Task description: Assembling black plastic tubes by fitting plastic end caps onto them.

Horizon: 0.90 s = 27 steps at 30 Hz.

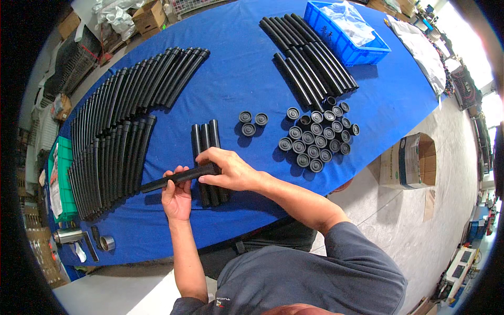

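Observation:
A black tube [157,184] lies slantwise between my hands above the blue-covered table. My left hand [179,197] is closed round its middle, palm up. Fingers of my right hand [230,168] wrap the tube's right end; whether a cap sits there is hidden. Below and behind that hand, three loose black tubes [205,135] lie side by side on the cloth, partly covered. Past them stand three round black caps [247,128] in a small group. Farther right is a larger cluster of the same black caps [321,140].
Rows of black tubes with wider ends [128,86] cover the left of the table. More plain tubes [315,63] lie at the far right beside a blue crate [344,47]. A green crate [64,181] and metal cylinders [107,242] sit at the left edge. A cardboard box [401,167] stands on the floor.

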Each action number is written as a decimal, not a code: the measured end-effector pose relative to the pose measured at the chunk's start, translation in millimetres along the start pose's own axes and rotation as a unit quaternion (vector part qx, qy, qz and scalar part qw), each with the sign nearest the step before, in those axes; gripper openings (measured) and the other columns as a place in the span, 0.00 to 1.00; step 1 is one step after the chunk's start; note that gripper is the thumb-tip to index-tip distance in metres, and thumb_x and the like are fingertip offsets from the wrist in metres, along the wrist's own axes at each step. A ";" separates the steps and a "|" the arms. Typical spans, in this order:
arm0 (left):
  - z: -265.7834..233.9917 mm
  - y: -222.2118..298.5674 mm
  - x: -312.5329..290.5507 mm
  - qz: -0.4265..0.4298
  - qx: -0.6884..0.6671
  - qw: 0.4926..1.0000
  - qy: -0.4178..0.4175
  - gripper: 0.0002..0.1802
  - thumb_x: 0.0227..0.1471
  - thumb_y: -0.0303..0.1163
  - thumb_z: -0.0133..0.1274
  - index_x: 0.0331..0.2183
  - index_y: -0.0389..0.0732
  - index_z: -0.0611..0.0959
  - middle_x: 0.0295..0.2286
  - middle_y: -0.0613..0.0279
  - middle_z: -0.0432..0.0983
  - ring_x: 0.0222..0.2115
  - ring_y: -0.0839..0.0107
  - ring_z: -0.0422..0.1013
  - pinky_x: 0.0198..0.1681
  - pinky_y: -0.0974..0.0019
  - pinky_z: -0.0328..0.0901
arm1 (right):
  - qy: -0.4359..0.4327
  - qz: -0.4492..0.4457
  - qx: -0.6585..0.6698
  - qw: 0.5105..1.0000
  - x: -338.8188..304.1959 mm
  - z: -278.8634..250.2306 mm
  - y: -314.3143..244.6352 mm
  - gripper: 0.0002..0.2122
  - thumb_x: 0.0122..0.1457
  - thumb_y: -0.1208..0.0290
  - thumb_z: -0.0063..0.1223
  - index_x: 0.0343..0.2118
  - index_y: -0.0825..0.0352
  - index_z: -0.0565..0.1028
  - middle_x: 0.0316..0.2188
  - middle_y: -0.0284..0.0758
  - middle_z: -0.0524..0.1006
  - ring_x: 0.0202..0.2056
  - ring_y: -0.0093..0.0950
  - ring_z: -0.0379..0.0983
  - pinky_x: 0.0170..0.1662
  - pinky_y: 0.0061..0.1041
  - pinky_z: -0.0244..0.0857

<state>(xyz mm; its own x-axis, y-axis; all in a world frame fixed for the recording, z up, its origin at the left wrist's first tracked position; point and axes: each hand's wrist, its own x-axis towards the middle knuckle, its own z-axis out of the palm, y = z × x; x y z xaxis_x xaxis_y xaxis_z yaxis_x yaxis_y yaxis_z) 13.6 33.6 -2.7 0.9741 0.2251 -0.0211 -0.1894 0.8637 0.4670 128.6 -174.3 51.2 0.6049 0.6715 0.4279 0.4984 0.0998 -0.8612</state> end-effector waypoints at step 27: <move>3.5 -0.2 0.5 -0.001 0.012 1.000 -0.018 0.14 0.59 0.28 0.52 0.47 0.35 0.78 0.50 0.45 0.73 0.56 0.52 0.66 0.62 0.52 0.62 | 0.013 -0.065 -0.038 0.997 -1.9 1.2 12.1 0.15 0.52 0.72 0.62 0.42 0.69 0.73 0.32 0.40 0.76 0.36 0.41 0.76 0.38 0.33 0.69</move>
<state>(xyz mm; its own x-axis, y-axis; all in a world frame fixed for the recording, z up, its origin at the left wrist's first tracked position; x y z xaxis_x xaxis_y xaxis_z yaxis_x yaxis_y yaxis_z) 14.5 32.0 0.3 0.9785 0.2061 0.0102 -0.1847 0.8528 0.4885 132.8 -173.5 39.6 0.5474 0.6366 0.5433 0.6191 0.1288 -0.7747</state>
